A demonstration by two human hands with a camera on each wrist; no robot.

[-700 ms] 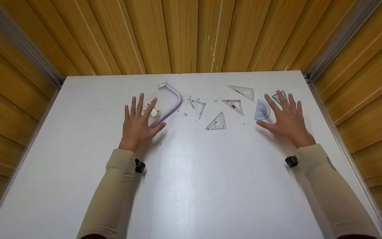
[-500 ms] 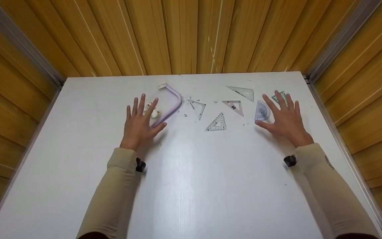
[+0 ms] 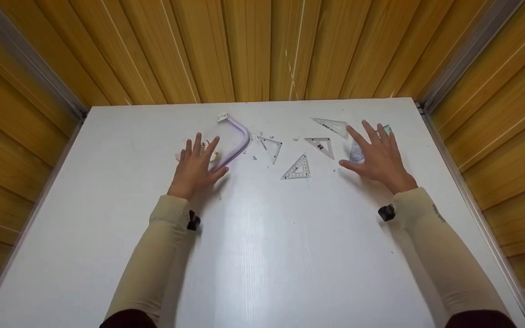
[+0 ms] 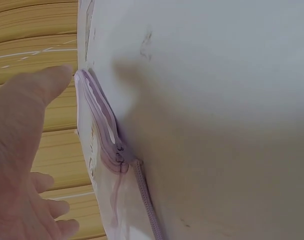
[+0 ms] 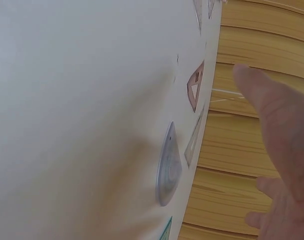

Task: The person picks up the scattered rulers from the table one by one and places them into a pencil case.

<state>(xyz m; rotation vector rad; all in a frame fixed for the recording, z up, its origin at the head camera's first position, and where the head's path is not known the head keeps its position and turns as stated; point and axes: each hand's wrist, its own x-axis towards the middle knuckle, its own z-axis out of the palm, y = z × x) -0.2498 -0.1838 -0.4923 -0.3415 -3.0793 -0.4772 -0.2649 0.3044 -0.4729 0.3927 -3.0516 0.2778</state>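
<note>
My left hand [image 3: 194, 169] hovers with spread fingers over a flat zippered pouch [image 3: 236, 148], clear with a purple zipper edge and a cartoon print, partly hidden under the hand. In the left wrist view the purple zipper edge [image 4: 104, 117] lies on the table beyond the thumb. My right hand [image 3: 378, 160], fingers spread, is above a bluish protractor [image 3: 357, 154] that it partly covers. A green set square [image 3: 385, 130] shows behind its fingertips. Neither hand holds anything. In the right wrist view the protractor [image 5: 169, 169] lies flat below the hand.
Several clear set squares lie mid-table: one near the pouch [image 3: 271, 148], one with a printed scale [image 3: 299, 168], a pinkish one [image 3: 322, 146] and a long one [image 3: 331, 125] at the back. Wood-slat walls [image 3: 262, 50] border the white table [image 3: 262, 255].
My right hand has shifted left, covering more of the protractor and uncovering less of the table there. The left hand has tilted slightly over the pouch. The laid-out pieces have not moved.
</note>
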